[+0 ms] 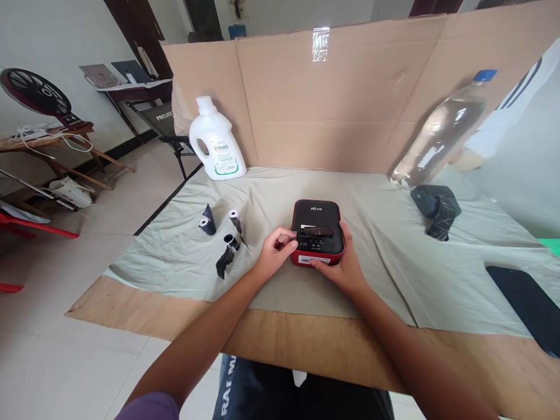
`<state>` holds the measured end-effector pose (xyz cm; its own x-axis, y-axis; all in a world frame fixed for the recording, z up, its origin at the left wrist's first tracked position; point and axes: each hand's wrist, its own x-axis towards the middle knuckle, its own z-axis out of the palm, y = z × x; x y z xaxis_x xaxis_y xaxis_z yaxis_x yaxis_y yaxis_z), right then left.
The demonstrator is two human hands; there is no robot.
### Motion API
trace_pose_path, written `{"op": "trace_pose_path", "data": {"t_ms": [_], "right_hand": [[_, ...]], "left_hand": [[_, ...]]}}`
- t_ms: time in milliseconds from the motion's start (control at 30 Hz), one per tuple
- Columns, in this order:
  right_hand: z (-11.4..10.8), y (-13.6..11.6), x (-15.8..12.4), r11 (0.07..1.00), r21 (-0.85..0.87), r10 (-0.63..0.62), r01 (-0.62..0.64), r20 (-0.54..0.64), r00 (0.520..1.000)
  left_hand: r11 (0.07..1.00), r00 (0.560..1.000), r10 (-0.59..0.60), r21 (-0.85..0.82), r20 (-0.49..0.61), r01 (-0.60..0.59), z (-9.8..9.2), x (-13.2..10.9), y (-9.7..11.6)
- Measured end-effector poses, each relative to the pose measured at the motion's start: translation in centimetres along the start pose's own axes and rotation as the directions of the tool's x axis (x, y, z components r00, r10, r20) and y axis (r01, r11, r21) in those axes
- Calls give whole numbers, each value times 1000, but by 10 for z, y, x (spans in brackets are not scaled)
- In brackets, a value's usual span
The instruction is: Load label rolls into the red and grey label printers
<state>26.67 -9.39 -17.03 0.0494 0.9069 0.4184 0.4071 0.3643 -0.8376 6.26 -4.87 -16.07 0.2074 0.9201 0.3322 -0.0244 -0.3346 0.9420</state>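
A small label printer (315, 213) with a black top and red sides rests on the cloth in front of me. A dark glossy strip (318, 231) lies across the slot in its top. My left hand (276, 249) is closed in a pinch at the printer's left edge, thumb and index finger close together there. My right hand (345, 265) wraps round the right side, with its thumb on the front face beside a white barcode sticker (314, 259). To the left are three small rolls of dark film: one upright roll (207, 225), another roll (234, 217) and a partly unrolled one (226, 256).
A white detergent bottle (217, 146) stands at the back left before a cardboard screen (319, 111). At the right are a tilted clear bottle (446, 131), a dark device with a black strip (437, 204) and a dark phone (522, 303). The wooden table edge (301, 335) is nearest me.
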Motion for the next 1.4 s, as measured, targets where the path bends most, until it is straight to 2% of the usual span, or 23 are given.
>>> {"op": "trace_pose_path", "data": {"t_ms": [133, 300, 567, 967, 1033, 1167, 1300, 1400], "right_hand": [[0, 0, 0, 1000, -4, -20, 20, 0, 1000], [0, 0, 0, 1000, 10, -11, 11, -10, 1000], [1, 0, 0, 999, -16, -34, 34, -21, 999], [0, 5, 2, 993, -104, -55, 52, -19, 998], [0, 7, 4, 992, -108, -68, 66, -18, 997], [-1, 9, 4, 992, -96, -77, 76, -2, 997], [-6, 7, 2, 993, -64, -102, 104, 33, 994], [-13, 5, 8, 992, -34, -118, 121, 64, 991]], "left_hand": [[999, 1000, 16, -31, 10, -16, 0, 5, -3], [1000, 1000, -22, 5, -1, 22, -1, 11, -3], [998, 998, -55, 3, 44, 55, -4, 16, -3], [999, 997, -15, -40, 78, 19, -3, 23, -4], [999, 999, 8, -41, 42, -7, -1, 20, -7], [996, 993, 68, -48, -97, -73, 7, 11, -13], [977, 970, 210, 61, -126, -204, 7, 6, -9], [939, 940, 322, 166, -109, -302, 3, 7, -7]]}}
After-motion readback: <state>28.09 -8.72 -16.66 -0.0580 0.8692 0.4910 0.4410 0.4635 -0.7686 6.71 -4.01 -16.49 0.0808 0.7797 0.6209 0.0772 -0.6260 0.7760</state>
